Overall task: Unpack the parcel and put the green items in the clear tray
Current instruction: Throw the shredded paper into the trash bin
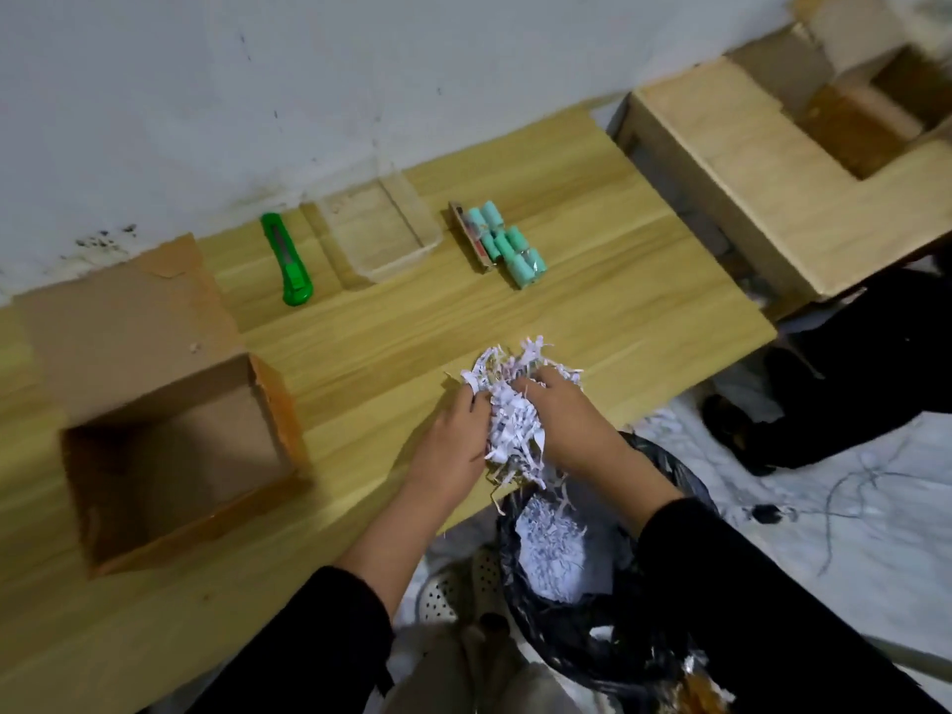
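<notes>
- Seen from above, a person's left hand (456,438) and right hand (569,417) met at the near edge of a pale wooden worktop (592,301), both in black sleeves.
- Both grips were closed around one clump of white shredded paper (515,420), the left hand pressing it from the left side and the right hand from the right, fingers curled into the strips.
- Loose strips hung down from the clump, over the worktop's edge.
- Directly below the hands, off the worktop, a bin lined with a black bag (592,584) stood open, with more white shredded paper already lying inside.
- To the left of the hands sat the open cardboard parcel (175,456), its flaps up and its brown inside showing nothing that could be made out.
- Beyond the hands, near the wall, a bundle of green rolls (507,242) lay on the worktop beside a small flat card.
- Just left of that bundle stood the clear tray (381,231), with only the wood grain showing through it.
- Further left, past the tray, lay a green utility knife (286,260), well apart from either hand.
- Far to the right and beyond the hands, a second, larger cardboard box (803,162) stood open.
</notes>
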`<state>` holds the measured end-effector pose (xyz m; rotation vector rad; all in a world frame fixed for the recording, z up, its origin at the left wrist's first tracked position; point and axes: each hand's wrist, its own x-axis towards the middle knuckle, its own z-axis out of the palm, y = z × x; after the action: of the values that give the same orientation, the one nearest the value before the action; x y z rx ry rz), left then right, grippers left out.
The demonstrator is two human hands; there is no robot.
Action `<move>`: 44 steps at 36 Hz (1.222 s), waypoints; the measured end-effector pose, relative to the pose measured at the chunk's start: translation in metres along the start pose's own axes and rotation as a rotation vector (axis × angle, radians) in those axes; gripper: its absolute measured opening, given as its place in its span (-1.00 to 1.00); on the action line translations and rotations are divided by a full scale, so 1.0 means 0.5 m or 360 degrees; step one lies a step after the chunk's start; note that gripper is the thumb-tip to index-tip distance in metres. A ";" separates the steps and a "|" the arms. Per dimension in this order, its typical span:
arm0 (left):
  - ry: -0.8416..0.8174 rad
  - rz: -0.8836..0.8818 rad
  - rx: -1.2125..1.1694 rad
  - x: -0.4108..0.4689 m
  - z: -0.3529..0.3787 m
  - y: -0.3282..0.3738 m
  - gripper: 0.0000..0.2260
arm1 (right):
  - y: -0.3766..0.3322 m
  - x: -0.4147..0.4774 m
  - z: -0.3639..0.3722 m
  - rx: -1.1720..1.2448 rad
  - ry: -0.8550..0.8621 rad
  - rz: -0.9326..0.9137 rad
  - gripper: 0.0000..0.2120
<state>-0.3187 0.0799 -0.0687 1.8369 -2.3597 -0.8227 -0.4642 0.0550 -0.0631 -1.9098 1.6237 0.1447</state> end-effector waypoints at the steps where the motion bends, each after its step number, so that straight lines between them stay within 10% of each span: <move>1: 0.0002 0.0042 -0.0053 0.002 0.000 0.019 -0.63 | 0.015 -0.018 -0.004 0.0019 0.0042 0.0066 -0.13; 11: -0.0299 0.0571 -0.0200 0.053 0.068 0.229 -0.38 | 0.208 -0.223 -0.022 0.0272 0.0506 0.0604 -0.34; 20: -0.0671 0.0689 -0.0143 0.062 0.196 0.297 -0.37 | 0.291 -0.311 0.066 0.0561 0.0374 0.0977 -0.34; 44: -0.0854 0.0668 0.0142 0.073 0.319 0.285 -0.51 | 0.368 -0.294 0.186 0.0736 0.0137 0.0984 -0.20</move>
<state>-0.5113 0.1297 -0.1550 1.1590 -2.9824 -1.2848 -0.6411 0.2194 -0.1402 -1.0494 2.0475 -0.0624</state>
